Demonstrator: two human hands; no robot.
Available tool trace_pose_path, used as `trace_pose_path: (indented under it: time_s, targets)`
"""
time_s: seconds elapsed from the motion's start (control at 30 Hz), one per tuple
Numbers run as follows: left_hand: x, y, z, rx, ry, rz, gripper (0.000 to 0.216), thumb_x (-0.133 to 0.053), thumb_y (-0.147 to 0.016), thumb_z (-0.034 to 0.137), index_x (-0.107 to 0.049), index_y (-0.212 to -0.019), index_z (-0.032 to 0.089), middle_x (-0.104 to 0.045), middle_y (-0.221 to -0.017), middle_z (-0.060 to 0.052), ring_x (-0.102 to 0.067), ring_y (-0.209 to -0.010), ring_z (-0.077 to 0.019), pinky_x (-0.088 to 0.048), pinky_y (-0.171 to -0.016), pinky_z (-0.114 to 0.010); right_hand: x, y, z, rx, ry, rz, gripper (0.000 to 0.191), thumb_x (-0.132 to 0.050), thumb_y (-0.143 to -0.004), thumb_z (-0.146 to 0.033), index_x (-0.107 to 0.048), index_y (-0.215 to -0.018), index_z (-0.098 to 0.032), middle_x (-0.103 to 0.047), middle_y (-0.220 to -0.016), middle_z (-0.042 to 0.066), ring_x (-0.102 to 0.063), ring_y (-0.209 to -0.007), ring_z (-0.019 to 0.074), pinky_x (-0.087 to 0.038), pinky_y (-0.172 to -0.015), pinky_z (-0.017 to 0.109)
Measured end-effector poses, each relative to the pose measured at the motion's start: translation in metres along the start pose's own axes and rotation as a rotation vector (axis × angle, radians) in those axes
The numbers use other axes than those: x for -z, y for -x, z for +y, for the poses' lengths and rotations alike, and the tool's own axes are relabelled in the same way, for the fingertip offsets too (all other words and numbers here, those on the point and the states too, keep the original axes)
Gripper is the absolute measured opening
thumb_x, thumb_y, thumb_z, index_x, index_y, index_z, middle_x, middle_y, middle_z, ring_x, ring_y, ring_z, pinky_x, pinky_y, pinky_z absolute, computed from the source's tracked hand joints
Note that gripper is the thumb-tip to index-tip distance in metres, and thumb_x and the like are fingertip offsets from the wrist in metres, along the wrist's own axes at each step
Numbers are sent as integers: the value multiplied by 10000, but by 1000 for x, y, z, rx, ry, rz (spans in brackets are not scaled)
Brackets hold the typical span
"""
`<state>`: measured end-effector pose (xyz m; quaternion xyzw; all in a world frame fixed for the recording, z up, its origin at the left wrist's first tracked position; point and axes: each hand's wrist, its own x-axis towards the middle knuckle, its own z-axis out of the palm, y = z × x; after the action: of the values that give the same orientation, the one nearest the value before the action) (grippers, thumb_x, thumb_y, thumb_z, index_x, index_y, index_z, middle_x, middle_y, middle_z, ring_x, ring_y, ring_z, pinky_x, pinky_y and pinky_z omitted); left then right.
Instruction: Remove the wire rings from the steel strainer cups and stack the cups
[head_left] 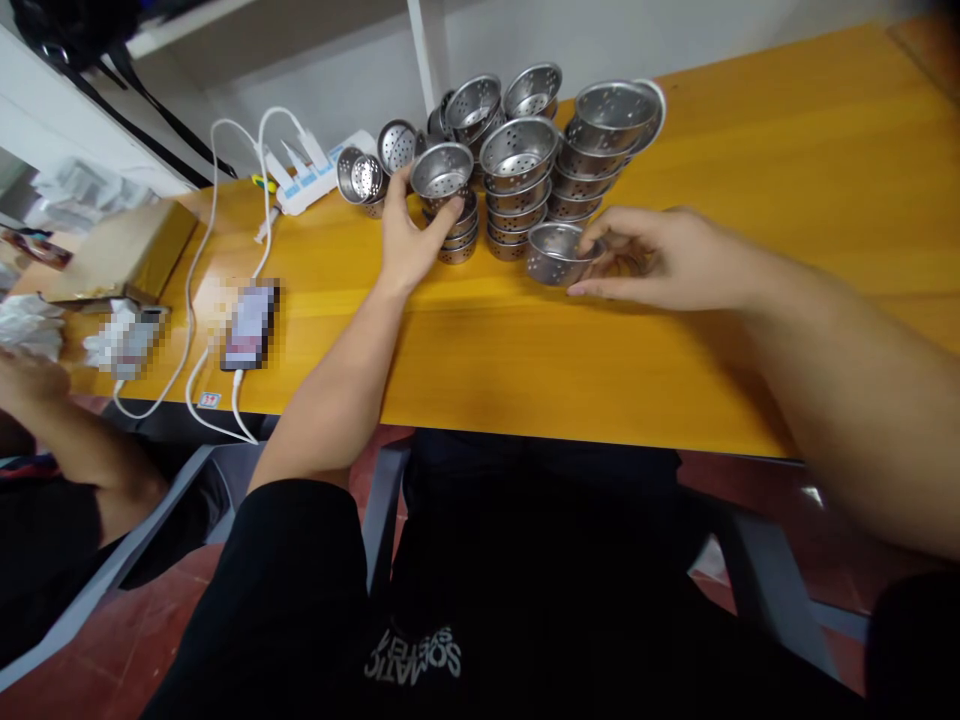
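Several stacks of small perforated steel strainer cups (517,170) stand at the far side of a yellow wooden table (540,350). My left hand (409,235) wraps its thumb and fingers around a short stack of cups (444,195) on the left of the group. My right hand (660,262) pinches the rim of a single steel cup (553,254) that sits on the table in front of the stacks. A tall stack (607,140) on the right leans slightly.
A white power strip (319,170) with white cables (206,270) lies at the back left. A phone (250,325) and a cardboard box (112,250) lie left on the table. Another person's arm (67,440) is at the far left. A grey chair (757,580) is below.
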<state>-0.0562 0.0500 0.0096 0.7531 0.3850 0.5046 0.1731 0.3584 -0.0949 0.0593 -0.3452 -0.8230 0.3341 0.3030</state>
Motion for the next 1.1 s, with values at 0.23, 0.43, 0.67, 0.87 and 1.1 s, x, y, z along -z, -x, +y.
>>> trace_pose_path:
  time_s: [0.23,0.43,0.67,0.87,1.1]
  targets:
    - [-10,-2,-39,72,-19,27,825,-1010,-910,1001,-755,-1496,479,-853,-1608,-48,-747,-1574,-392,-582,-1481,-718,2,1,5,8,-1,-12,736,-912,-1022,-1020,-710,-1265,-356,-941,-1120,21,-877,-979,300,-693,-929,518]
    - [-20,-6,-65,67,57,-26,808,-906,-968,1016,-734,-1578,514,-881,-1574,-30,-785,-1478,-386,-575,-1431,-798,2,0,8,-17,-9,-23,713,-960,-1008,-958,-730,-1286,-344,-926,-1100,45,-855,-957,307,-689,-930,527]
    - [-31,4,-42,41,100,9,1073,-923,-1040,961,-476,-1916,531,-770,-1842,-74,-741,-1709,-345,-577,-1522,-709,2,-1,6,-19,-1,-37,707,-939,-1020,-959,-724,-1274,-335,-940,-1089,49,-884,-977,311,-689,-897,503]
    - [-23,-5,-14,75,97,37,1038,-1004,-870,1083,-717,-1620,426,-867,-1648,-120,-854,-1511,-392,-680,-1402,-691,2,-2,4,1,3,-36,699,-919,-1037,-970,-717,-1256,-337,-959,-1084,49,-904,-960,314,-699,-851,505]
    - [-23,-6,-2,112,126,48,1002,-1061,-843,1032,-752,-1557,401,-886,-1608,-121,-838,-1550,-399,-656,-1451,-687,2,-1,4,-14,3,-11,719,-953,-988,-991,-727,-1221,-349,-929,-1046,25,-863,-932,299,-683,-826,492]
